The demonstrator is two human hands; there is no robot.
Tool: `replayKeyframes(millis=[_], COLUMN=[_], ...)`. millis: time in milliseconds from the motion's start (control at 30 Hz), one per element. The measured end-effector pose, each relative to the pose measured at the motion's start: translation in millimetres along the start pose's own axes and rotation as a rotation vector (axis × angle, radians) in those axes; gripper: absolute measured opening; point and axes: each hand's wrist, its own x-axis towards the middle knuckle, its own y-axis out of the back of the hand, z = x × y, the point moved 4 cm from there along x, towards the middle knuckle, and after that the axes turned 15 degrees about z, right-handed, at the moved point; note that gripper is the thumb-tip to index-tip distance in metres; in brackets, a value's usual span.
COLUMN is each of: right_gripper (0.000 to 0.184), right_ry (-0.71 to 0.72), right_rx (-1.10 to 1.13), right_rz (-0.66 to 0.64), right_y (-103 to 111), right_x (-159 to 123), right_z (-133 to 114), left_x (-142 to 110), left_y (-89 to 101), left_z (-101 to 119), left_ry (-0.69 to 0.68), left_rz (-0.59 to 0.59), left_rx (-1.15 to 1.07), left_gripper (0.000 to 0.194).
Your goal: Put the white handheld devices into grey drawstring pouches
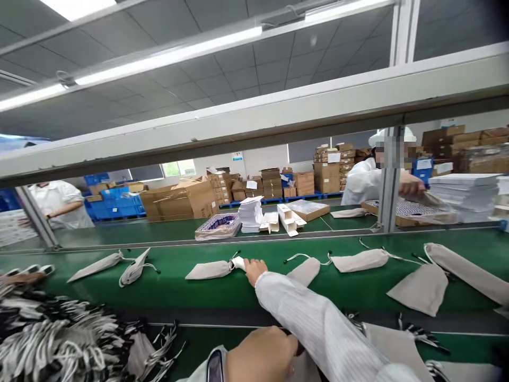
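Observation:
My right hand reaches forward onto the green conveyor belt. Its bent fingers rest on the white end of a grey drawstring pouch that lies flat on the belt. Another grey pouch lies just right of that hand, partly behind my white sleeve. My left hand stays low and close to me, with a watch at the wrist. It is closed around something small and dark that I cannot make out, above a grey pouch at the frame's bottom edge.
Several more grey pouches lie along the belt. A heap of black-and-white cords fills the near left. A grey frame bar crosses overhead. Beyond are a second table with white boxes, a person at right, another at left, and stacked cartons.

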Motion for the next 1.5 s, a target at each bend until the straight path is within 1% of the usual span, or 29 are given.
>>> replayKeyframes(millis=[67, 133, 200, 267, 333, 433, 467, 533, 633, 667, 733, 800, 833, 867, 933, 1000, 1033, 1067, 1100, 1133, 1200, 1233, 1267, 1300, 1333, 1367, 1400, 1467, 1500], right_gripper=[0.031, 0.037, 0.047, 0.053, 0.059, 0.081, 0.088, 0.096, 0.096, 0.091, 0.073, 0.051, 0.044, 0.043, 0.05, 0.058, 0.06, 0.061, 0.062, 0.061, 0.054, 0.048, 0.043, 0.04, 0.038, 0.037, 0.037, 0.04, 0.042], right_ry=[-0.024, -0.068, -0.118, -0.149, -0.197, -0.311, -0.332, -0.336, -0.368, -0.395, -0.449, -0.473, -0.476, -0.472, -0.444, -0.4, -0.373, -0.344, -0.308, -0.269, -0.182, -0.144, -0.114, -0.092, -0.078, -0.072, -0.069, -0.1, -0.128], right_rx=[0.066, 0.142, 0.232, 0.326, 0.593, 1.18, 1.312, 1.406, 1.452, 1.467, 1.48, 1.446, 1.407, 1.36, 1.252, 1.112, 1.033, 0.95, 0.872, 0.805, 0.67, 0.584, 0.49, 0.402, 0.33, 0.281, 0.247, 0.271, 0.351], right_rz=[0.023, 0.04, 0.053, 0.064, 0.056, 0.027, 0.027, 0.063, 0.13, 0.133, 0.097, 0.014, -0.053, -0.128, -0.273, -0.383, -0.402, -0.386, -0.328, -0.218, 0.101, 0.264, 0.397, 0.495, 0.558, 0.596, 0.625, 0.627, 0.561], right_y=[9.9, 29.6, 57.6, 90.9, 123.8, 162.5, 171.6, 183.9, 186.9, 184.1, 174.9, 163.9, 157.9, 152.1, 142.3, 135.7, 134.3, 134.7, 137.2, 142.4, 158.8, 167.7, 175.4, 181.5, 185.9, 189.1, 191.7, 194.2, 192.0], right_x=[-1.8, -7.2, -17.6, -35.3, -60.0, -99.3, -109.7, -123.9, -130.6, -130.6, -129.8, -130.4, -131.9, -134.4, -141.1, -148.3, -150.8, -151.9, -151.3, -148.8, -141.4, -137.9, -134.9, -132.0, -129.0, -126.0, -123.4, -119.8, -118.9], right_z=[12.3, 33.4, 56.5, 75.4, 86.5, 90.0, 89.1, 87.2, 87.2, 87.8, 88.7, 87.9, 86.3, 84.0, 77.6, 70.7, 68.2, 66.9, 67.2, 69.6, 81.8, 91.4, 102.6, 114.6, 126.4, 137.2, 145.6, 153.1, 150.9], left_x=[1.1, 3.1, 6.0, 9.6, 12.9, 17.3, 18.6, 21.2, 24.4, 25.2, 26.0, 25.7, 25.2, 24.6, 24.3, 25.5, 26.4, 27.2, 27.5, 27.1, 23.7, 20.7, 16.8, 11.6, 5.4, -1.0, -6.7, -13.6, -14.6], left_y=[5.7, 9.5, 11.9, 14.1, 16.4, 17.9, 17.6, 15.1, 9.0, 7.3, 6.2, 8.4, 10.1, 11.7, 12.8, 11.6, 10.9, 10.5, 10.7, 11.5, 13.0, 13.1, 12.5, 12.2, 12.6, 13.9, 16.0, 20.1, 21.4], left_z=[-1.0, 0.6, 2.3, 3.5, 4.8, 7.0, 7.7, 9.1, 10.3, 10.4, 9.8, 7.5, 6.1, 4.8, 3.1, 1.5, 0.3, -1.3, -3.2, -5.5, -8.4, -7.1, -3.1, 3.3, 11.0, 18.8, 25.5, 32.6, 33.4], left_ry=[-0.04, -0.122, -0.164, -0.147, -0.117, -0.101, -0.107, -0.118, -0.111, -0.105, -0.08, -0.032, -0.005, 0.022, 0.06, 0.083, 0.092, 0.104, 0.121, 0.151, 0.243, 0.276, 0.286, 0.278, 0.256, 0.233, 0.218, 0.236, 0.251], left_rz=[0.063, 0.116, 0.147, 0.18, 0.222, 0.28, 0.298, 0.328, 0.368, 0.387, 0.448, 0.553, 0.613, 0.665, 0.72, 0.717, 0.711, 0.709, 0.713, 0.718, 0.67, 0.587, 0.466, 0.337, 0.223, 0.143, 0.107, 0.137, 0.18], left_rx=[-0.126, -0.255, -0.346, -0.419, -0.483, -0.569, -0.593, -0.629, -0.657, -0.666, -0.687, -0.71, -0.718, -0.722, -0.727, -0.733, -0.737, -0.738, -0.732, -0.718, -0.686, -0.687, -0.708, -0.746, -0.795, -0.848, -0.906, -1.049, -1.125], left_gripper=[0.01, 0.006, 0.004, 0.003, 0.004, 0.009, 0.01, 0.012, 0.013, 0.014, 0.016, 0.019, 0.02, 0.021, 0.021, 0.021, 0.022, 0.022, 0.022, 0.022, 0.024, 0.027, 0.032, 0.037, 0.042, 0.044, 0.046, 0.046, 0.045])
